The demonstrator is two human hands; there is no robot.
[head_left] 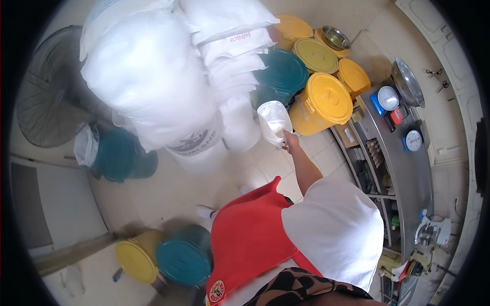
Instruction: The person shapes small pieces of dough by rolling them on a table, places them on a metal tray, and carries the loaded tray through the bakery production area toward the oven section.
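Observation:
My right hand [291, 143] reaches forward from a white sleeve, its fingers closed on the near edge of a white plastic scoop [271, 116]. The scoop is tilted with its open mouth toward me, and a little white powder clings inside. It is held above the tiled floor, between a stack of white sacks [235, 66] and a lidded yellow bucket [326, 99]. Just behind it is a green lidded drum [280, 74]. My left hand is out of sight. A red apron [250, 224] covers my front.
A steel counter [395, 168] runs along the right, bearing two dial scales [388, 98] and a large metal bowl [408, 84]. Large full sacks [148, 76] fill the far left beside a standing fan [56, 86]. Lidded yellow [138, 260] and green [184, 262] drums stand at the near left.

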